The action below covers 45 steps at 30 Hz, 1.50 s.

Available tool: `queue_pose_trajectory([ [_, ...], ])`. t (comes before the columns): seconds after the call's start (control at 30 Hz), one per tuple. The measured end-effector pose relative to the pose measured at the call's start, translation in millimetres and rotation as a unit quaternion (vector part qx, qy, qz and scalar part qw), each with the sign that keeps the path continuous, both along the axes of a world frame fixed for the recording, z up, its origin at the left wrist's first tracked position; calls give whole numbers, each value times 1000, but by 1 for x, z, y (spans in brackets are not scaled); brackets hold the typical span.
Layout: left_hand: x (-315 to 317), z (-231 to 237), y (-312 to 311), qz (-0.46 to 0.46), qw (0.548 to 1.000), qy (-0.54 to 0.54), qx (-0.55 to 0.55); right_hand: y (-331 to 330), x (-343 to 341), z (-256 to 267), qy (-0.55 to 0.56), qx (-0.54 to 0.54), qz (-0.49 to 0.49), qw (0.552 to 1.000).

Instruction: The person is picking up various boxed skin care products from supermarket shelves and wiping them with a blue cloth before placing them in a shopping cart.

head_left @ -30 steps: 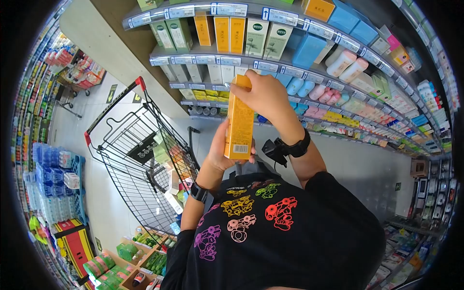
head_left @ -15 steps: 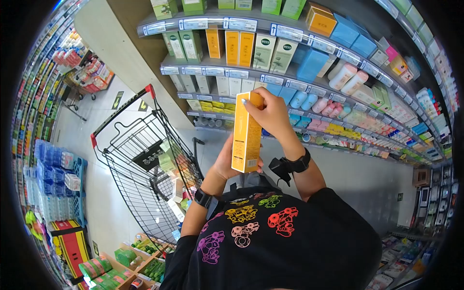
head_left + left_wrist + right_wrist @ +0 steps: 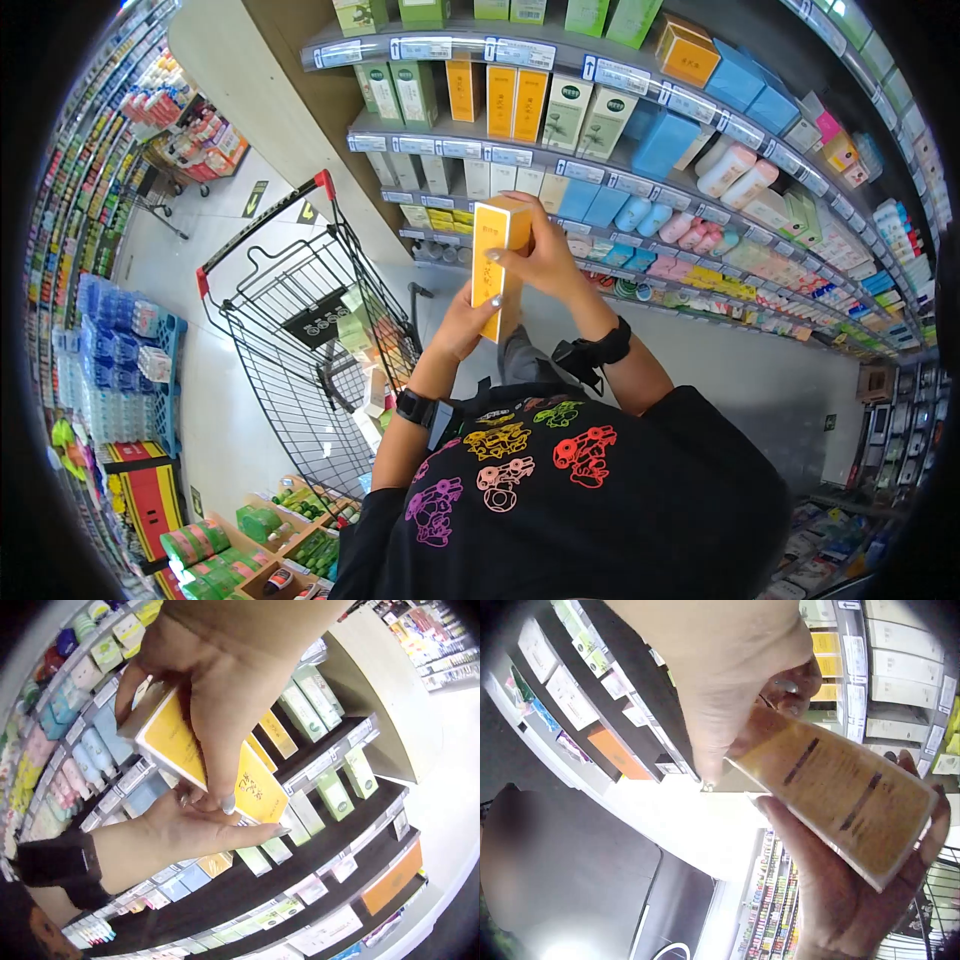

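In the head view a tall orange-yellow box (image 3: 490, 262) with white edges stands nearly upright between both hands. The left hand (image 3: 462, 325) grips its lower part, thumb across the front. Higher up, the right hand (image 3: 545, 255) holds the box from the side, its thumb on the front face. The left wrist view shows the yellow box (image 3: 259, 787) with dark lettering, the left hand (image 3: 217, 690) around one end and the right hand (image 3: 195, 829) near the other. A face with printed text and dark bars turns up on the box (image 3: 840, 795) in the right wrist view.
Shelves (image 3: 450, 147) of boxed and bottled goods curve across the top and right, including similar orange boxes (image 3: 515, 100). On the left a black wire cart (image 3: 275, 370) with red handle corners holds several boxes. Blue-wrapped bottle packs (image 3: 120, 350) are stacked farther left.
The box has turned so its lettered front faces the camera, and the right thumb has moved down onto that front. Shelves and cart have shifted right and down in view.
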<state>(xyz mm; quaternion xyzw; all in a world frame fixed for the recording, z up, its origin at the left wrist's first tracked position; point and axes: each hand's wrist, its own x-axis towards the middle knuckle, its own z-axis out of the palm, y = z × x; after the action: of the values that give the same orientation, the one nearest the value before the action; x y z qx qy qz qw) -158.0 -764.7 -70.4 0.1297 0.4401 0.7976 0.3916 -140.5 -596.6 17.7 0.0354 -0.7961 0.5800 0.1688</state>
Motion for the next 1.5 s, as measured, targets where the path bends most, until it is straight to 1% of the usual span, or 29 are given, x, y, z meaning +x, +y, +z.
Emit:
queue_pose_trajectory([
  [0.03, -6, -1, -2, 23, 1000, 7, -12, -4, -3, -6, -13, -1, -17, 1000],
  [0.13, -14, 4, -3, 118, 981, 123, -88, -10, -14, -18, -21, 62, -17, 998],
  [0.23, -19, 7, -1, 159, 978, 99, -93, -13, -23, -16, -25, 20, 26, 999],
  [0.3, -27, 5, 2, 178, 974, 107, -93, -11, -28, -10, -40, -4, 49, 998],
  [0.4, -45, -5, 6, 192, 964, 155, -100, -3, -40, -3, -61, 3, 60, 996],
  [0.47, -64, -7, 10, 184, 957, 199, -106, 4, -48, 5, -46, 30, 57, 997],
  [0.5, -73, -8, 13, 195, 944, 232, -130, 7, -52, 7, -40, 44, 54, 997],
  [0.57, -92, -11, 20, 212, 914, 296, -177, 14, -64, 1, 6, 103, 36, 994],
  [0.6, -101, -14, 23, 209, 919, 286, -170, 18, -69, -1, 28, 132, 26, 991],
  [0.67, -119, -20, 31, 203, 929, 268, -158, 23, -77, 1, -1, 115, 16, 993],
  [0.7, -127, -15, 37, 224, 919, 283, -161, 25, -82, 2, -14, 107, 11, 994],
  [0.73, -136, -9, 42, 240, 883, 356, -188, 27, -88, 1, 23, 122, -1, 992],
  [0.8, -157, 6, 53, 267, 793, 495, -236, 31, -102, -5, 95, 152, -27, 983],
  [0.83, -169, 12, 59, 285, 739, 552, -262, 31, -105, -8, 90, 191, -44, 976],
  [0.87, -175, 18, 65, 296, 746, 544, -246, 31, -109, -14, 81, 210, -42, 973],
  [0.93, -192, 15, 80, 342, 703, 586, -214, 33, -114, -10, 141, 264, -36, 953],
  [0.97, -200, 6, 85, 345, 718, 572, -194, 34, -117, -6, 137, 257, -51, 955],
  [1.1, -226, 10, 91, 328, 727, 574, -184, 45, -137, -7, 143, 236, -93, 957],
  [1.2, -237, 11, 95, 304, 796, 486, -195, 46, -152, -12, 157, 217, -110, 957],
  [1.23, -241, 18, 97, 305, 760, 538, -200, 47, -158, -13, 165, 214, -114, 956],
  [1.33, -253, 20, 96, 281, 778, 518, -220, 47, -171, -13, 135, 226, -109, 959],
  [1.37, -257, 21, 95, 271, 796, 508, -186, 46, -178, -13, 150, 232, -113, 954],
  [1.47, -267, 23, 93, 240, 824, 469, -211, 40, -188, -13, 140, 224, -133, 955],
  [1.5, -270, 27, 93, 229, 828, 471, -200, 39, -192, -13, 143, 226, -143, 953],
])
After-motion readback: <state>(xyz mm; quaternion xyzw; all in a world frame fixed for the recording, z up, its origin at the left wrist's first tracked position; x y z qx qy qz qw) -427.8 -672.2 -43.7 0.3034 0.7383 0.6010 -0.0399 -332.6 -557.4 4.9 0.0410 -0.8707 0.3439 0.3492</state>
